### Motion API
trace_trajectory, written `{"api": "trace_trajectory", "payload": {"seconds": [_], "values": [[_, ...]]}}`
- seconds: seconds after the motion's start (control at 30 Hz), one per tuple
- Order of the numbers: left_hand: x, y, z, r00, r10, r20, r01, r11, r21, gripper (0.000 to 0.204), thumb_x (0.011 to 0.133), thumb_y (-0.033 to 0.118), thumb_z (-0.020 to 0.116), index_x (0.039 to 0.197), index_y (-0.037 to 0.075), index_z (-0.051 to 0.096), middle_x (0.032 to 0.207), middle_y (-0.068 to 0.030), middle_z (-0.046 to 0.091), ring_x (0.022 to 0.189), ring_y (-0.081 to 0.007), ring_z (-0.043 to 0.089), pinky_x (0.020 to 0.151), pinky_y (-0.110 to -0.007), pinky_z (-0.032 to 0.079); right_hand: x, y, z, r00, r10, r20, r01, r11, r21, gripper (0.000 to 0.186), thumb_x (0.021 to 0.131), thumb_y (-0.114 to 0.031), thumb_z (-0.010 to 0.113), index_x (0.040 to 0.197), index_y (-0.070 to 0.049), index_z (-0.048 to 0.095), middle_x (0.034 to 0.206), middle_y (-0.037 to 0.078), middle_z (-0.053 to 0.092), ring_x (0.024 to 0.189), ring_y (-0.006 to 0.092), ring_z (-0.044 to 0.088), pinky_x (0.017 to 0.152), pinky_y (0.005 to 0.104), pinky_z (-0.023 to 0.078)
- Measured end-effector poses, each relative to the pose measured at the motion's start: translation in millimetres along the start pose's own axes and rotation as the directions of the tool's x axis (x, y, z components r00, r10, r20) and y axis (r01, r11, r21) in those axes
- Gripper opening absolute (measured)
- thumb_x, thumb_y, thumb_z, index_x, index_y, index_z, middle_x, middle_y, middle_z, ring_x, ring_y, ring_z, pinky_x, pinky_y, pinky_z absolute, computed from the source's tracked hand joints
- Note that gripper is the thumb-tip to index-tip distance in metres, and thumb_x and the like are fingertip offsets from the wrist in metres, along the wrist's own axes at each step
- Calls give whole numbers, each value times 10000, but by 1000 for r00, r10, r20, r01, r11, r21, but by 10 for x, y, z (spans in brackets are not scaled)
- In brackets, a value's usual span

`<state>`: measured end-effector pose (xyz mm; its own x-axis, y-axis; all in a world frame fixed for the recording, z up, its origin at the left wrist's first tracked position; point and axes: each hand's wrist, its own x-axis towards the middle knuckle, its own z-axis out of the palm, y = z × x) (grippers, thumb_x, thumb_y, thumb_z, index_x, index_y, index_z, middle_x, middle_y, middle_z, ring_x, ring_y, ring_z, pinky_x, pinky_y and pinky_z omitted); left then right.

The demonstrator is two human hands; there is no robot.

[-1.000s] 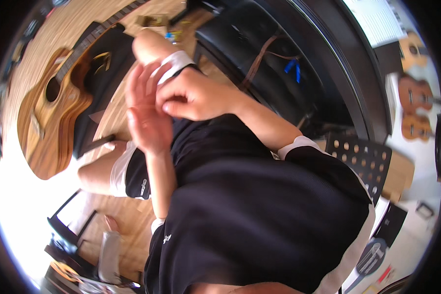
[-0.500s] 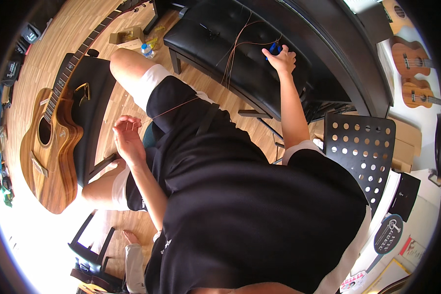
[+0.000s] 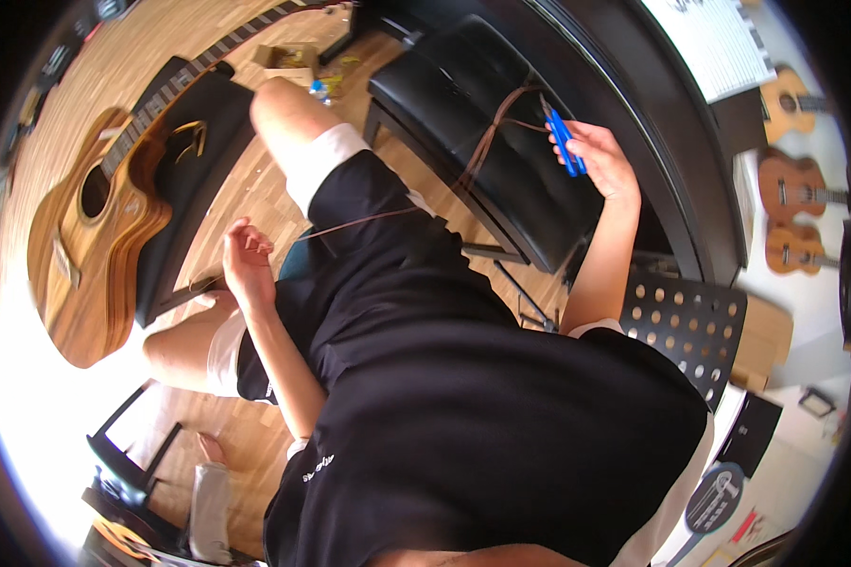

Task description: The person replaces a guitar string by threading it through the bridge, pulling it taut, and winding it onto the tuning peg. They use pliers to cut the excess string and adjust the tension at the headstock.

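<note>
Wire (image 3: 359,222) meets the left hand (image 3: 249,266) at nine o'clock, where half-curled fingers may or may not pinch it, I cannot tell, then crosses the dark shorts (image 3: 359,189) toward twelve. Between one and two, blue pliers (image 3: 562,137) are gripped by the right hand's (image 3: 607,168) fingers.

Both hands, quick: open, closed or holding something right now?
Left hand: fingers curled; whether it grips the thin string cannot be told.
Right hand: closed, holding blue-handled pliers.

The pliers (image 3: 562,138) show bright blue handles (image 3: 571,159), and the strings (image 3: 483,148) are coppery brown. The guitar (image 3: 95,253) has streaked golden-brown wood grain, while the black shorts (image 3: 355,203) end in white bands (image 3: 323,163).
</note>
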<state>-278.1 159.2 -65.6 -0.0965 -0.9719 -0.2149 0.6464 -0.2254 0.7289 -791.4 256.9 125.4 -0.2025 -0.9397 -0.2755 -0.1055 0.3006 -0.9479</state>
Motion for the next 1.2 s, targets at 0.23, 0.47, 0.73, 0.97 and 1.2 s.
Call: {"api": "trace_trajectory", "payload": {"seconds": [0.23, 0.47, 0.73, 0.97, 1.2], "values": [[-537, 257, 227, 883, -18, -469, 315, 764, 563, 725, 939, 269, 679, 1478, 43, 250, 627, -33, 544, 440, -109, 454, 413, -250, 390, 935, -246, 2782, 579, -269, 770, -28, 937, 348, 642, 754, -176, 796, 1301, 53, 549, 1163, 123, 654, 1058, 203, 640, 984, 347, 499], [-1471, 806, 14, 858, 181, -480, -24, 948, 316, 292, 1015, 272, 561, 1152, 29, 649, 582, 70, 470, 457, -18, 382, 409, -196, 279, 181, 104, 4797, 404, -455, 794, 617, 776, 131, 535, 627, -105, 866, 1074, -24, 583, 970, 120, 683, 921, 218, 686, 870, 348, 547], [-1979, 648, -321, 685, 282, -672, -41, 936, 351, 368, 1005, 385, 550, 799, 95, 642, 628, 75, 503, 537, -23, 418, 485, -201, 326, -260, 675, 4818, 383, -391, 837, 569, 814, 119, 671, 631, -236, 889, 1150, 3, 537, 1115, 146, 563, 985, 277, 598, 861, 366, 512], [-2870, 1059, -1444, 565, 397, -723, -37, 888, 458, 396, 1031, 426, 470, 1054, 69, 639, 944, -74, 680, 896, -159, 655, 703, -282, 516, -415, 538, 4657, -155, 7, 988, 638, 764, 95, 288, 724, -231, 811, 931, -61, 707, 731, 55, 634, 611, 163, 590, 612, 316, 499], [-4366, 2112, -2638, -40, 501, -864, -467, 756, 459, 363, 1038, 437, 435, 958, 114, 579, 1004, -65, 672, 971, -231, 662, 766, -384, 505, -423, 600, 4699, -296, -147, 944, 701, 638, 319, 168, 744, -179, 771, 872, -88, 712, 709, 8, 627, 562, 153, 519, 543, 304, 447]]}}
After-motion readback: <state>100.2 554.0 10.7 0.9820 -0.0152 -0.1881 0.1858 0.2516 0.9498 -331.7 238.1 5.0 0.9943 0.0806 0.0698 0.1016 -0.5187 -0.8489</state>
